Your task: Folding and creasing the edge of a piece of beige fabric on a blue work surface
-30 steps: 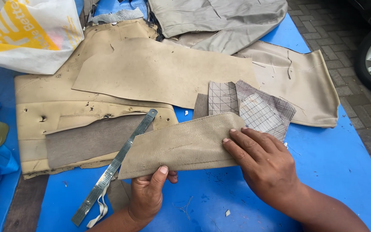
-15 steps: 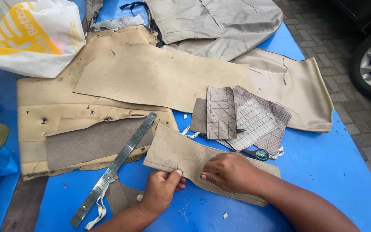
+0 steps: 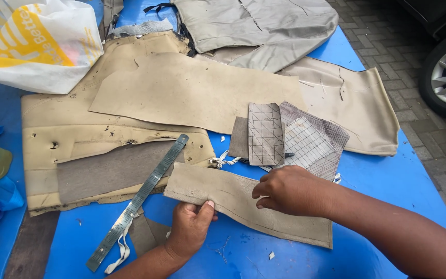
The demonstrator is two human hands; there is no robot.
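A long tan leather strip (image 3: 243, 204) was laid flat near the front edge of a blue table (image 3: 388, 181). Its near edge was pinched by the left hand (image 3: 189, 230), thumb on top, while the right hand (image 3: 290, 190) was pressed on the strip's middle with fingers curled, nothing enclosed. A steel ruler (image 3: 138, 201) was seen lying diagonally just left of the strip, partly over larger tan leather panels (image 3: 181, 93). Quilted grey fabric pieces (image 3: 290, 137) were placed just beyond the right hand. A white plastic bag (image 3: 37, 44) was set at the far left corner
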